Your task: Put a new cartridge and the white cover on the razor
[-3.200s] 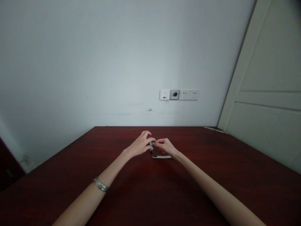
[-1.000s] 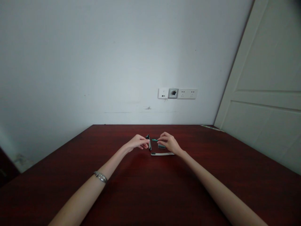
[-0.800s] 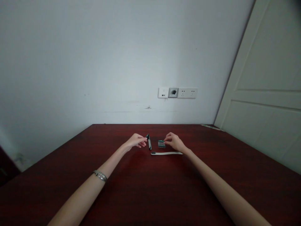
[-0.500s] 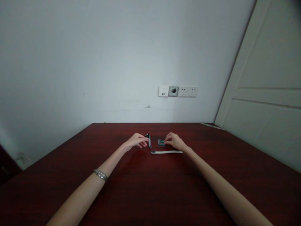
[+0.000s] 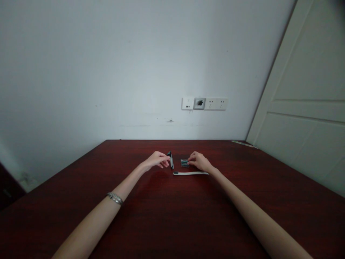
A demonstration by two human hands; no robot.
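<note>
My left hand [image 5: 157, 159] is closed, thumb and fingers pinching a black-and-silver razor [image 5: 171, 161] that stands nearly upright, its head at the top. To the right, a small clear plastic case [image 5: 184, 165] lies on the table. My right hand [image 5: 199, 161] reaches its right side with thumb and fingertips pinched together on a dark strip, which looks like a razor blade cartridge [image 5: 184, 162], slanting at the case. The fingertips partly cover it. Just nearer to me lies a white toothbrush [image 5: 191, 173] with dark bristles at its left end; its right end meets my right wrist in view.
The dark red wooden table [image 5: 167, 216] runs back to a pale wall [image 5: 134, 72]. Sockets and switches [image 5: 205, 103] are set in the wall. A white panelled door [image 5: 304, 104] stands at the right. A thin pale strip [image 5: 244, 144] lies at the table's back right edge.
The dark strip at the clear case lay level and now slants toward my right fingertips. My left hand keeps the razor in nearly the same place. The view has shifted very slightly.
</note>
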